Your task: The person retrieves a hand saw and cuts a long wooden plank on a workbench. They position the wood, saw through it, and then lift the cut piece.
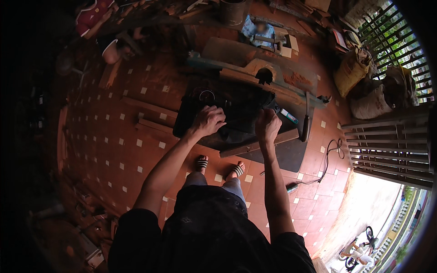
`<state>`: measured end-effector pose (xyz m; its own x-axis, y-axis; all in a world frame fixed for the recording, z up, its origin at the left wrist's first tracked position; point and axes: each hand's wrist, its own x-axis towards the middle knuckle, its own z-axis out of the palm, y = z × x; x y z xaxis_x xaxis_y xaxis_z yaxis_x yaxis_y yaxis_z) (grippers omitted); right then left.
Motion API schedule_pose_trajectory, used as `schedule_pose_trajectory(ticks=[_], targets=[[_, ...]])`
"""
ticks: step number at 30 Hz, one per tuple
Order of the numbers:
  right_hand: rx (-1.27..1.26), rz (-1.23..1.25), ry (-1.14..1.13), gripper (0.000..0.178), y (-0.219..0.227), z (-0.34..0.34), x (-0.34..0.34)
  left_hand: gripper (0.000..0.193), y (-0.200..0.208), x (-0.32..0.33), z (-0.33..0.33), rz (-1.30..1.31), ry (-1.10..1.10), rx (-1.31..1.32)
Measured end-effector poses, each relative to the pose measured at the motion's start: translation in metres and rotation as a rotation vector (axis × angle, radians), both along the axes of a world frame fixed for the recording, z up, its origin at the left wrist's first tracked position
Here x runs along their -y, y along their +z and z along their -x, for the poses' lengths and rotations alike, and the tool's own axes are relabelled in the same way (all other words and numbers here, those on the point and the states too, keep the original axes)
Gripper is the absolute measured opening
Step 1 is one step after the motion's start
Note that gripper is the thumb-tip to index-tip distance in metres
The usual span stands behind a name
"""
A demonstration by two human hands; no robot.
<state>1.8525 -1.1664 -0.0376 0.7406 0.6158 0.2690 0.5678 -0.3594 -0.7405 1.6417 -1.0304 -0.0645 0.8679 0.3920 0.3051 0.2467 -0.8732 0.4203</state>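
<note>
A dark, soft-looking black bag (241, 109) lies on the workbench in front of me, its details lost in shadow. My left hand (208, 122) is over its near left side, fingers curled; whatever they hold is hidden. At the bag's right side my right hand (268, 125) is closed in a fist around its black edge. A pale metal ring (207, 95) shows just beyond my left hand. Beside my right hand lies a small white and teal tube (289, 116). A wooden strip (255, 144) runs along the bench's near side, under my right wrist.
A long-handled tool (306, 118) lies at the bench's right. Behind the bag stands a wooden piece with a round hole (264, 75). A cable (325, 166) trails over the tiled floor. Sacks (353, 70) stand by the grille. Another person (93, 20) is at far left.
</note>
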Motion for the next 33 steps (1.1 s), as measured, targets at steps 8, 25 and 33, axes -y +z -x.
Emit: schedule_pose_trajectory(ticks=[8, 25, 33], targets=[[0.035, 0.117, -0.171, 0.027, -0.053, -0.118, -0.006, 0.017, 0.005, 0.001, -0.002, 0.010, -0.008, -0.028], [-0.037, 0.113, -0.149, 0.032, -0.027, -0.107, 0.020, 0.049, -0.055, -0.120, 0.161, 0.378, 0.462, -0.082], [-0.076, 0.148, -0.047, 0.035, 0.010, -0.055, 0.019, 0.055, -0.126, -0.142, 0.185, 0.498, 0.383, -0.452]])
